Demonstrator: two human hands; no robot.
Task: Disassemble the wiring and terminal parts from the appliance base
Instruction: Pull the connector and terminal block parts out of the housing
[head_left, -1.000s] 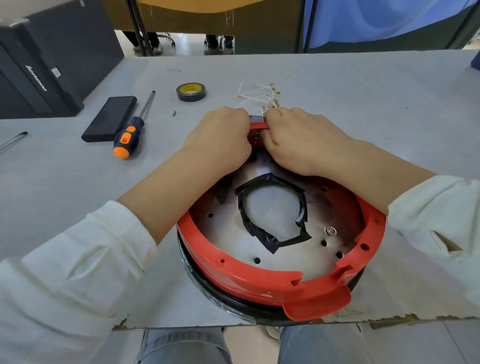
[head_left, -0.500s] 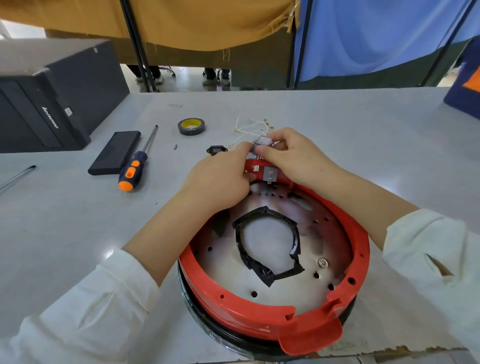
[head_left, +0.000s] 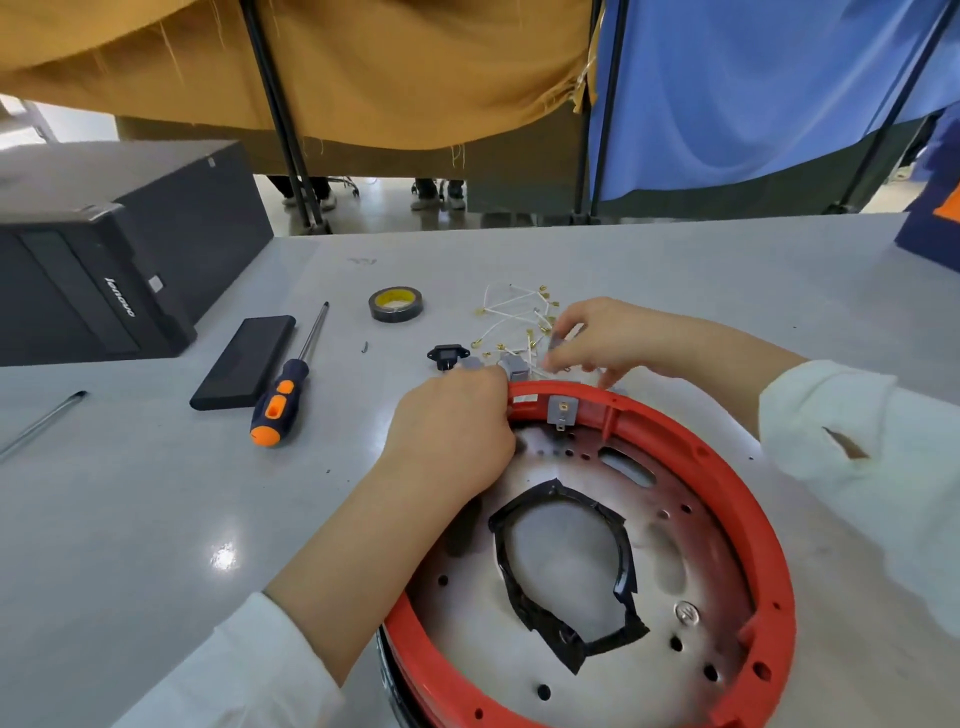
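Both hands at the far rim of the appliance base (head_left: 717, 467)

Left hand (head_left: 452, 431) clenched on the red rim; right hand (head_left: 613, 338) pinches a grey terminal part (head_left: 557, 343). Beyond lie loose wires (head_left: 511, 312); further left a black socket (head_left: 444, 356), tape roll (head_left: 395, 304), screwdriver (head_left: 291, 384) on the worktop (head_left: 130, 493).

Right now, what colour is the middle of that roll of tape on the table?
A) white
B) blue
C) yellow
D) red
C: the roll of tape lying flat on the grey table has a black outer ring and a yellow centre.
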